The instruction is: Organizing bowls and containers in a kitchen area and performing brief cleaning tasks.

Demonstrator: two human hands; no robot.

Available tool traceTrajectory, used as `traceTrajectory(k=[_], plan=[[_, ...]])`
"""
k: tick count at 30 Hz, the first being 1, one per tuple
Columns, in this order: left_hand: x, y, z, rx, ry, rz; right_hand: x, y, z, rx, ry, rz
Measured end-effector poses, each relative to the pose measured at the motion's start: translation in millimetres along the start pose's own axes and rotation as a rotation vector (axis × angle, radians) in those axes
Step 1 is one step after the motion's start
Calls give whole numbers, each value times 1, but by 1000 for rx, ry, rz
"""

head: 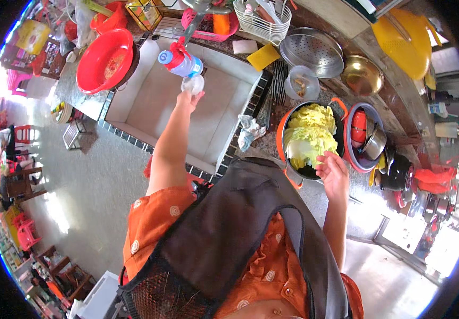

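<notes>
My left hand (189, 101) reaches over the sink basin (217, 89), its fingers around a small clear cup (193, 84). Just above the cup hangs a blue-and-white plastic bottle (187, 65), fixed with a red tie near the metal tap spout (193, 28). At the near right rim of an orange-handled pot (280, 135) is my right hand (332, 169), fingers loosely bent and apart. Yellow-green cabbage leaves (311, 127) fill much of that pot. The fingertips are close to the leaves; whether they touch cannot be told.
A red basin (88, 71) stands left of the sink. A crumpled cloth (249, 131), a yellow sponge (263, 57), a clear tub (302, 81), a steamer tray (313, 52) and a brass-coloured bowl (362, 75) line the right counter. Beside the pot, a purple basin (351, 153) holds metal bowls.
</notes>
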State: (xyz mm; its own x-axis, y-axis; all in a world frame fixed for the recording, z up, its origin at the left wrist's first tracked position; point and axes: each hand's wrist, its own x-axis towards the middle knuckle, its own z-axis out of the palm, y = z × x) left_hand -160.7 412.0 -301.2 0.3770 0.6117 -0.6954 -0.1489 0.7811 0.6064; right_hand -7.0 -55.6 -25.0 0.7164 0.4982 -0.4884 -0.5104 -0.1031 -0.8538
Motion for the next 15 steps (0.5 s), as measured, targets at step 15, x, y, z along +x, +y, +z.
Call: traceTrajectory(k=[15], plan=[[-55, 42, 11, 401, -222, 207, -177, 125, 15, 135, 394, 53]])
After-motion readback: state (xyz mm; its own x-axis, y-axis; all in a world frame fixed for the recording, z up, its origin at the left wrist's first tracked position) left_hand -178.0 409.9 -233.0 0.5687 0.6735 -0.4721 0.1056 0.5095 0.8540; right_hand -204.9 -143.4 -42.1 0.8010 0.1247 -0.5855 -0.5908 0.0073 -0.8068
